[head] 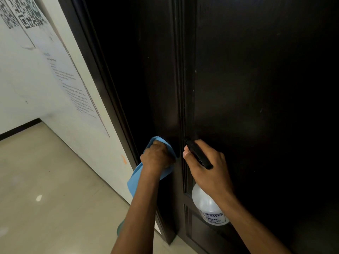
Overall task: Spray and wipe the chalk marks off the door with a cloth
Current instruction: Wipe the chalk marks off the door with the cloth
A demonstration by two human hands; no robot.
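- While the left hand (156, 158) presses a light blue soft cloth (136, 177) against the dark brown panelled wooden door (256, 88), its fingers are curled into the fabric, so the wiping stage looks to be under way, low on the door's left stile near the frame.
- Just to the right, the right hand (207, 169) grips the black trigger head of a translucent white plastic spray bottle (207, 206); the fingers wrap the neck and the thumb lies beside the trigger, with the nozzle pointing at the door's moulded groove.
- The bottle hangs below that hand, close to the door face; whether it touches the door I cannot tell.
- As for progress, no clear chalk lines show on the door's visible surface; only a few tiny pale flecks sit on the right panel, and I cannot say whether these are chalk or dust.
- A faint hazy sheen above the cloth may be damp from spray, though that is a guess.
- My judgement: most of the marking seems gone or is hidden under the cloth, and what is left is finishing the wipe at this low spot and checking the flecks.
- White paper notices (73, 83) hang on the pale wall at left, above a beige tiled floor (45, 180).
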